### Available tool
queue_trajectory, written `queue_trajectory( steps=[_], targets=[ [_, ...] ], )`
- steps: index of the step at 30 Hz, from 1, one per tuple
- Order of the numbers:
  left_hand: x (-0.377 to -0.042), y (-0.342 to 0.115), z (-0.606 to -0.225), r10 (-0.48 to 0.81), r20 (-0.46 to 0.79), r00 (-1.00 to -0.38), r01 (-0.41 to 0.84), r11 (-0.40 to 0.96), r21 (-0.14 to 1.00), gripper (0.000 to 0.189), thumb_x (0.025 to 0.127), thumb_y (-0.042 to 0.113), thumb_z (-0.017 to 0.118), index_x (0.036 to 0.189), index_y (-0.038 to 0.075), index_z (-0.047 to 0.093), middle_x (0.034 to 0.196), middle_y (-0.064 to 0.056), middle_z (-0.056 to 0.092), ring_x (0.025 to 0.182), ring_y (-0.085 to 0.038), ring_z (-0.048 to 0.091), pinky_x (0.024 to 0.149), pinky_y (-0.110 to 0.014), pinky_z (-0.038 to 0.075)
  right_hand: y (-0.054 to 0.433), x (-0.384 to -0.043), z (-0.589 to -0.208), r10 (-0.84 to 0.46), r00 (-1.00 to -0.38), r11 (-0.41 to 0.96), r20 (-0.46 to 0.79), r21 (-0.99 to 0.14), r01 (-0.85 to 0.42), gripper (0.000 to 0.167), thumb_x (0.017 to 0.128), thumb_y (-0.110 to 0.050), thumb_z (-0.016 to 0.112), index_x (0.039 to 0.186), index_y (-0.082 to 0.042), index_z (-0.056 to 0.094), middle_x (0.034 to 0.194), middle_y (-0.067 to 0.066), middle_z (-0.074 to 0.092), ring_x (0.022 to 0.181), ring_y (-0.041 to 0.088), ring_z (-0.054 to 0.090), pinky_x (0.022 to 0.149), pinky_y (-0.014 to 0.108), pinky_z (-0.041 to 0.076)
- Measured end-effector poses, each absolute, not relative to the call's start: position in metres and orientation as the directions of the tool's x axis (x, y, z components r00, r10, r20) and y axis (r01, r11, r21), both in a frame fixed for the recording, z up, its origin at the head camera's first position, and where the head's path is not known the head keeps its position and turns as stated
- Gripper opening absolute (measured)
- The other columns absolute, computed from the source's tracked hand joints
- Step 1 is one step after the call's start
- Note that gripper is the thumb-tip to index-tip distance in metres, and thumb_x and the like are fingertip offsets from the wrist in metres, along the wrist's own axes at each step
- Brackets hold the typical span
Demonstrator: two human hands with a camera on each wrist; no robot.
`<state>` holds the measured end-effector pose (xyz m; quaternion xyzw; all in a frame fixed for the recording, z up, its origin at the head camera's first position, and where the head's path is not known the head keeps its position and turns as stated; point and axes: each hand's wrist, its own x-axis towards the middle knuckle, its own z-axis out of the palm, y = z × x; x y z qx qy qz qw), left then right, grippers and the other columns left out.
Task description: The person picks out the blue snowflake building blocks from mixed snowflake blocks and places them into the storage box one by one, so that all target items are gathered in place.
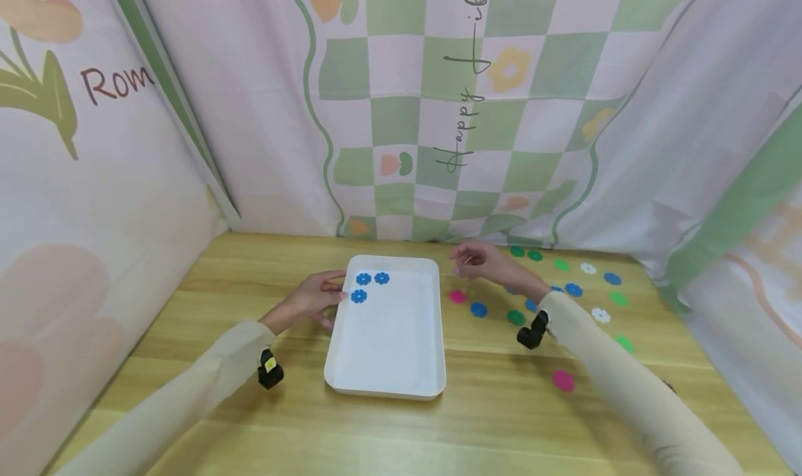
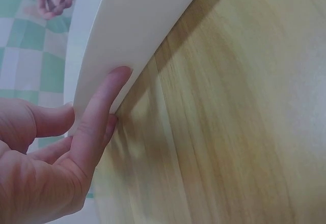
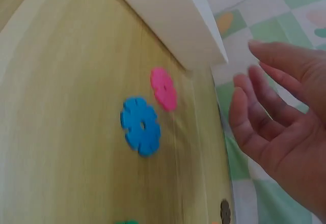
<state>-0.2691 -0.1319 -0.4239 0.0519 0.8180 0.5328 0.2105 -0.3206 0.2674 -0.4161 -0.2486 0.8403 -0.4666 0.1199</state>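
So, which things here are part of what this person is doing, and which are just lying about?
Probably in use:
white tray, left hand at its edge
three blue flower pieces inside it
empty right hand
perhaps the loose blue pieces, which match

Seemingly just lying about:
pink pieces, green pieces and white pieces on the table

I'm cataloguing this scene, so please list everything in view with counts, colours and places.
Tray: 1, white, on the table
Tray discs: 3, blue, tray's far left corner
Blue discs: several, some hidden, blue, right of tray
Pink discs: 2, pink, right of tray
White discs: 2, white, farther right
Green discs: at least 6, light and dark green, right
Table: 1, wood-coloured, beneath
Printed cloth: at least 1, mostly white and green, behind
Wrist cameras: 2, black, one per wrist
Sleeves: 2, beige
Left hand: 1, tray's left edge
Right hand: 1, right of tray
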Motion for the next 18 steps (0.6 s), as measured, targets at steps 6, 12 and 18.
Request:
queue_trajectory(
  steps=[6, 12, 18],
  targets=[
    [-0.270, -0.131, -0.424, 0.306, -0.302, -0.903, -0.151, 0.431, 0.889, 0.060, 0.107, 0.007, 0.057, 0.162, 0.003, 0.033, 0.156, -0.034, 0.043, 0.131, -0.047, 0.059, 0.064, -0.038, 0.069, 0.298, -0.319, -0.423, -0.624, -0.781, 0.432, -0.026, -0.844, -0.317, 0.039, 0.102, -0.005, 0.067, 0.137, 0.008, 0.059, 0.124, 0.031, 0.066, 0.111, 0.030, 0.066, 0.093, 0.030, 0.061],
    [-0.271, -0.131, -0.425, 0.304, -0.303, -0.903, -0.150, 0.438, 0.886, 0.060, 0.107, 0.007, 0.058, 0.162, 0.003, 0.033, 0.156, -0.033, 0.043, 0.132, -0.047, 0.059, 0.065, -0.037, 0.069, 0.319, -0.311, -0.426, -0.611, -0.782, 0.534, -0.125, -0.794, -0.290, 0.038, 0.100, -0.018, 0.073, 0.133, 0.000, 0.066, 0.129, 0.019, 0.069, 0.114, 0.026, 0.067, 0.094, 0.025, 0.060],
    [-0.273, -0.133, -0.427, 0.310, -0.295, -0.904, -0.150, 0.416, 0.897, 0.061, 0.107, 0.006, 0.057, 0.162, 0.003, 0.033, 0.155, -0.034, 0.045, 0.132, -0.048, 0.058, 0.065, -0.038, 0.070, 0.335, -0.307, -0.434, -0.636, -0.748, 0.541, -0.188, -0.800, -0.259, 0.050, 0.097, -0.015, 0.076, 0.141, 0.000, 0.058, 0.139, 0.023, 0.062, 0.121, 0.033, 0.063, 0.099, 0.024, 0.058]
  ],
)
